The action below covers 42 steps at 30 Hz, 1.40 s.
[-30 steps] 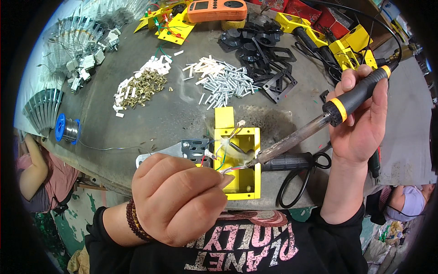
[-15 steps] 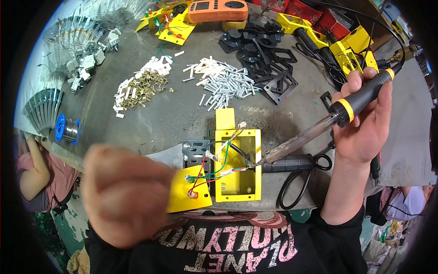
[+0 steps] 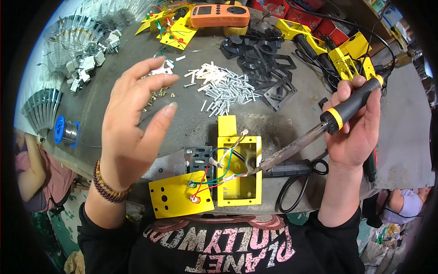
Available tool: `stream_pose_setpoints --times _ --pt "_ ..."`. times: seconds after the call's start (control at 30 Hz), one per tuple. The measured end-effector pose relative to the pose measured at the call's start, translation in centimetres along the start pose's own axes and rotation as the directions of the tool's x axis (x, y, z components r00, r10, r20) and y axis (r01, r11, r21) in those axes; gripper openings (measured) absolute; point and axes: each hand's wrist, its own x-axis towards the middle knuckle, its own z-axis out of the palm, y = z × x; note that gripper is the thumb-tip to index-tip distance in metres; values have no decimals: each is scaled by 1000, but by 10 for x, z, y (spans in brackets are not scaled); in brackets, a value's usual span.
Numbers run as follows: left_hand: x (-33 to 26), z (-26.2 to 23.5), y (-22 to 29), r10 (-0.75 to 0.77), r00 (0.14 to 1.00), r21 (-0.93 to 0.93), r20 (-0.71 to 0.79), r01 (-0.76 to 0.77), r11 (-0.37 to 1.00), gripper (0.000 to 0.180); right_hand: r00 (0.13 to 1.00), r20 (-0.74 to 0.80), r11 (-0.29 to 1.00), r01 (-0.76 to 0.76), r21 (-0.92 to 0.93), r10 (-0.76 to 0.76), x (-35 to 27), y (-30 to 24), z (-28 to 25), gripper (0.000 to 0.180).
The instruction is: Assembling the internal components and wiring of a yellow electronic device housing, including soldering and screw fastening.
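Note:
My right hand point(image 3: 353, 118) grips a soldering iron point(image 3: 296, 144) by its black handle with yellow rings. Its tip touches or nearly touches wire ends inside the open yellow metal box point(image 3: 258, 194), and a faint wisp of smoke shows there. Red, green and white wires run from the box to a yellow panel point(image 3: 173, 208) with a green and a red lamp. My left hand point(image 3: 137, 109) hovers, fingers spread and holding nothing I can see, over the pile of small white sleeves point(image 3: 168, 67) and brass-coloured pieces point(image 3: 157, 97), partly hiding both.
Several screws point(image 3: 230, 91) lie mid-table beside black plastic parts point(image 3: 278, 64). An orange meter point(image 3: 219, 16) stands at the back. At left is a blue solder spool point(image 3: 67, 130); at right, more yellow housings point(image 3: 349, 55) with cables. A black cord point(image 3: 289, 196) loops beside the box.
My left hand has moved up and away from the yellow panel, its fingers now spread. The panel is uncovered. The iron stays at the wires, shifted slightly left and down in view.

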Motion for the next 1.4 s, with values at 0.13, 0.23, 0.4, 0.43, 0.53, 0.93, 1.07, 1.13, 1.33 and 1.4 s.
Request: stream_pose_setpoints --times 0.13,0.23,0.4,0.43,0.53,0.93,1.07,1.13,1.33,1.4 --pt "1 5 16 -166 981 -550 96 191 813 30 1000 -11 1000 25 2 -25 3 -8 1 35" --pt "-6 26 16 -282 952 -662 117 287 693 26 982 -121 989 141 -37 -144 7 -29 -15 37" --pt "-22 34 7 -278 948 -650 157 311 693 23 865 20 659 396 -639 -501 57 -39 1 32" --pt "-21 32 8 -256 956 -639 142 286 714 22 911 100 629 353 -693 -401 70 -38 1 33" --pt "-19 26 8 -221 967 -606 124 250 756 19 922 214 587 372 -719 -322 125 -4 -11 28" --pt "-16 30 4 -32 943 -683 330 262 682 19 637 440 399 219 -891 633 71 11 31 21" --pt "-14 33 10 44 893 -705 448 323 632 21 625 420 429 147 -891 658 27 18 47 20" --pt "-13 34 10 54 888 -719 457 333 610 21 626 432 481 101 -871 649 27 19 39 18" --pt "-8 32 10 214 849 -715 483 241 656 22 621 521 751 -173 -637 585 21 31 27 15" --pt "-8 32 9 254 840 -733 479 223 643 23 541 442 698 -527 -485 715 18 32 27 15"
